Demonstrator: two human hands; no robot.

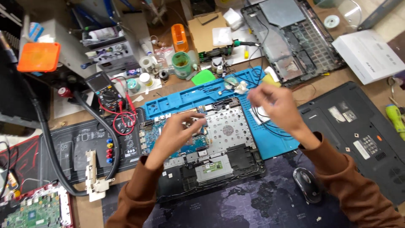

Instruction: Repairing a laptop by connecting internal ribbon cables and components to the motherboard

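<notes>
Both arms reach forward from the bottom edge, each covered to the wrist in a brown sleeve. The left hand (179, 131) hangs low, back of the hand up, wrist bent slightly, its fingers (195, 122) curled forward and drawn together at the tips. The right hand (276, 105) is raised higher and further out, its forearm angling in from the lower right. Its fingers look blurred and loosely gathered, so their exact grip cannot be made out. The two hands are well apart.

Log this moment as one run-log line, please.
left hand: fingers on opened laptop base | right hand: raised over blue mat, blurred, hold unclear | mouse: untouched
</notes>
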